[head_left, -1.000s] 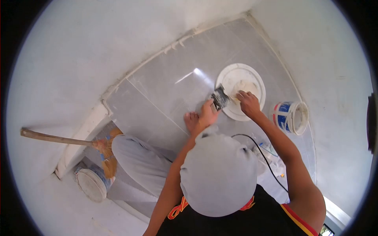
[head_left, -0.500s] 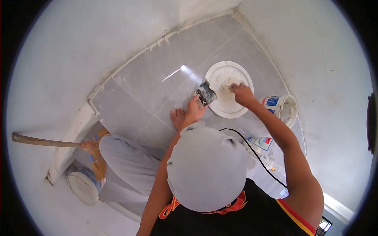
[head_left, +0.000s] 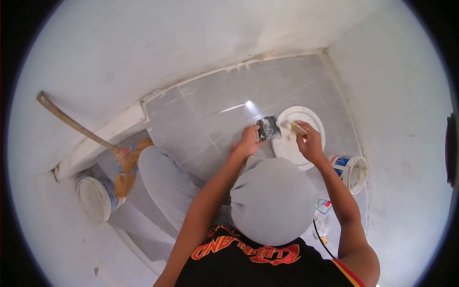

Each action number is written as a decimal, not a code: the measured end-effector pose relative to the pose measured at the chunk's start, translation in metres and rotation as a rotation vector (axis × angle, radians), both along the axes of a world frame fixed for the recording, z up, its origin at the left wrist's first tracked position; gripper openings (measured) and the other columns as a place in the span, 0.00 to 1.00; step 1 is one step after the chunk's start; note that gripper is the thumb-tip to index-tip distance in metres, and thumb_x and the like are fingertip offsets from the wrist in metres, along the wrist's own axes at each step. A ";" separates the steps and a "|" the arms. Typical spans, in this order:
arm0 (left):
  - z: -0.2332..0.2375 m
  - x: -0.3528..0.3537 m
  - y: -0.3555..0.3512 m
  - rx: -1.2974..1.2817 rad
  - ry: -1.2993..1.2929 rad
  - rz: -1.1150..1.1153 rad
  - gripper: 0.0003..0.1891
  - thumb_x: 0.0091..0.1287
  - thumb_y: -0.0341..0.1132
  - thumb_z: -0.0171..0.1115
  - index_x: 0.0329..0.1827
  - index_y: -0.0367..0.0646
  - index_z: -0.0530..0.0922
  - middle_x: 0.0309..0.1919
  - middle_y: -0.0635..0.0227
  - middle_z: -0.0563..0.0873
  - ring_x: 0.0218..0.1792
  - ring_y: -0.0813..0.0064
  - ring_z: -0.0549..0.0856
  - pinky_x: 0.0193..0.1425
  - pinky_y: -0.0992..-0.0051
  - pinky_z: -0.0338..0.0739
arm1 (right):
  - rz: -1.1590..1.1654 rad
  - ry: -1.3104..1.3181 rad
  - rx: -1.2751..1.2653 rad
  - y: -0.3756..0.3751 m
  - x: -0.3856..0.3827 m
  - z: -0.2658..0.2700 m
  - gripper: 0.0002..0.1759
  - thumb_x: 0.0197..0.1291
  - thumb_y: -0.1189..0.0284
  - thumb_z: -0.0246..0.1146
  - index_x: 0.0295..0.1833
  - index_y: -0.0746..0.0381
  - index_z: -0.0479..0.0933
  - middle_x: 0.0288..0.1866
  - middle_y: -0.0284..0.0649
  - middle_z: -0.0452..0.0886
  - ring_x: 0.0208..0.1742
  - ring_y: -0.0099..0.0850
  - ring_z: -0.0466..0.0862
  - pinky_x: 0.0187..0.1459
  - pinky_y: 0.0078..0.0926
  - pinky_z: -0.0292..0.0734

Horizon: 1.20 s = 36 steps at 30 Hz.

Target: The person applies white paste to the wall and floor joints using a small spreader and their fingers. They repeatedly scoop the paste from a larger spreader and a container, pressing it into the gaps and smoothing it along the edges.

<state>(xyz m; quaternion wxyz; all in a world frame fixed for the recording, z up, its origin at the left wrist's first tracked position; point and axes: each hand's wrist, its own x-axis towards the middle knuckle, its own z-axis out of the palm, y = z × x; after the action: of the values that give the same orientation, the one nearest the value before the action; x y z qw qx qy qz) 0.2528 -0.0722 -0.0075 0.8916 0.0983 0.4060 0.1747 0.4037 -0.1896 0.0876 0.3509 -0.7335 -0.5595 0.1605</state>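
Observation:
My left hand [head_left: 249, 140] holds a dark, flat square plate [head_left: 269, 128] smeared with white paste, at the left edge of a round white lid [head_left: 300, 152]. The lid lies on the grey tiles and bears more whitish paste. Over the lid, my right hand [head_left: 311, 142] grips a small yellowish scraper [head_left: 298, 129], its edge close to the plate's right side. Both hands are closed round what they hold.
An open white bucket [head_left: 355, 174] rests on its side near the right wall. A broom [head_left: 126, 168] leans at the left, by another bucket [head_left: 94, 200]. A labelled packet [head_left: 323, 205] and a black cable [head_left: 322, 241] lie near the right arm.
The view has shifted and turned. My right hand has lifted from the paste on the lid and moved toward the dark plate; its scraper now shows. The plate is turned more level.

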 end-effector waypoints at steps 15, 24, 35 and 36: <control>0.076 -0.069 0.077 0.470 0.079 0.061 0.10 0.61 0.33 0.47 0.44 0.42 0.69 0.35 0.66 0.79 0.31 0.72 0.81 0.24 0.69 0.78 | 0.382 -0.566 0.184 0.093 -0.022 0.056 0.27 0.33 0.86 0.56 0.45 0.57 0.77 0.47 0.35 0.78 0.43 0.37 0.76 0.38 0.32 0.75; 0.031 -0.126 0.122 0.618 0.096 0.394 0.11 0.59 0.34 0.48 0.43 0.43 0.71 0.35 0.67 0.78 0.33 0.72 0.81 0.29 0.64 0.79 | 0.484 -0.398 0.027 0.155 -0.019 0.023 0.20 0.41 0.87 0.54 0.42 0.61 0.77 0.41 0.37 0.79 0.43 0.38 0.75 0.45 0.33 0.70; 0.015 -0.245 0.131 0.282 0.180 0.722 0.09 0.60 0.35 0.52 0.42 0.47 0.74 0.35 0.74 0.80 0.32 0.79 0.80 0.30 0.77 0.73 | -0.667 1.309 -0.136 0.268 0.059 -0.129 0.07 0.51 0.77 0.54 0.38 0.66 0.70 0.32 0.40 0.73 0.32 0.30 0.75 0.29 0.22 0.76; 0.014 -0.247 0.132 0.217 0.141 0.764 0.09 0.60 0.34 0.52 0.41 0.47 0.74 0.35 0.75 0.81 0.31 0.80 0.80 0.28 0.79 0.73 | -0.664 1.330 -0.155 0.276 0.068 -0.136 0.07 0.50 0.77 0.54 0.37 0.67 0.69 0.31 0.42 0.72 0.29 0.30 0.75 0.27 0.23 0.77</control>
<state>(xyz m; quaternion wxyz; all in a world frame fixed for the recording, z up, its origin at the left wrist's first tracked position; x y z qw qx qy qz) 0.0057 0.0600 0.0063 0.7169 0.0457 0.4526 0.5283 0.4714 0.0868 -0.0479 0.5925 -0.6346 0.0348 0.4950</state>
